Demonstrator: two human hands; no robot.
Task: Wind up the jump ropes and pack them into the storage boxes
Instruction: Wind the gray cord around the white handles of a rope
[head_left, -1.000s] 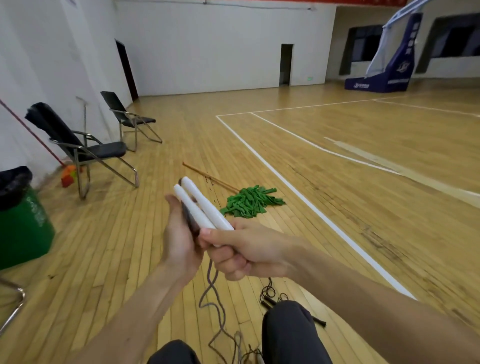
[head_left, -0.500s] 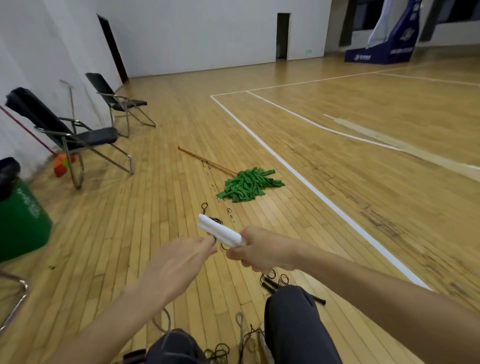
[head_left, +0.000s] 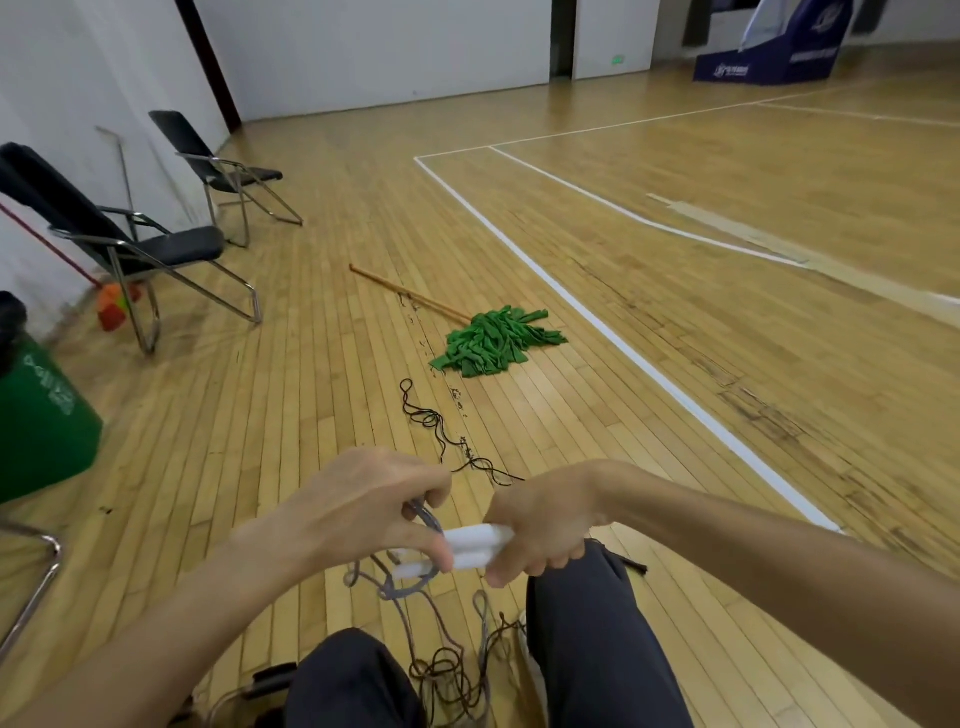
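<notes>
View down from a seated person to a wooden gym floor (head_left: 675, 322). Right hand (head_left: 545, 525) grips 2 white jump rope handles (head_left: 475, 545) side by side above the knees. Left hand (head_left: 358, 512) pinches the grey cord (head_left: 410, 587) at the handles' free ends; the cord hangs in loops. A green mop (head_left: 493, 340) lies beyond.

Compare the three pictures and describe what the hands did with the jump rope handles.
The right hand, gripping throughout, tipped the white handles from pointing up to lying sideways, low over the knees. The left hand let go of them, opened, and now pinches the grey rope beside them. The green mop and chairs stayed put.
</notes>
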